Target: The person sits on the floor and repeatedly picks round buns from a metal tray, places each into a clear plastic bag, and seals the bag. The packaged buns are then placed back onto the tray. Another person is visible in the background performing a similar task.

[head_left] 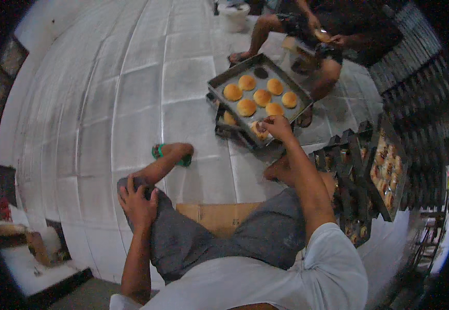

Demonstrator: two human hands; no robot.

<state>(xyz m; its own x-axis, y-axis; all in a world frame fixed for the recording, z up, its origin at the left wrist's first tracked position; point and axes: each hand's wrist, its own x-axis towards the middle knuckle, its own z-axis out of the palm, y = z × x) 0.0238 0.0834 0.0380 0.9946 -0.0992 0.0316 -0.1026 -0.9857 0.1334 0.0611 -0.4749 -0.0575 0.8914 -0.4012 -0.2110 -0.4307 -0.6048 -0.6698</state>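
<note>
White shirt [234, 279] and grey shorts [183, 232], worn by a seated person; cardboard [216, 216] between the thighs. Left hand [140, 203]: resting on left knee, grip loosely spread, nothing held. Right hand [277, 126]: grip narrow, fingertips touching one marked bun [259, 130] at the near corner of a metal tray [234, 71]; whether it is clasped is not possible to tell. Golden buns [262, 98], round, seven, same tray. Topped buns [386, 165], many, tilted tray, right side. Co-worker's hands [339, 41], opposite: one bun [322, 35].
</note>
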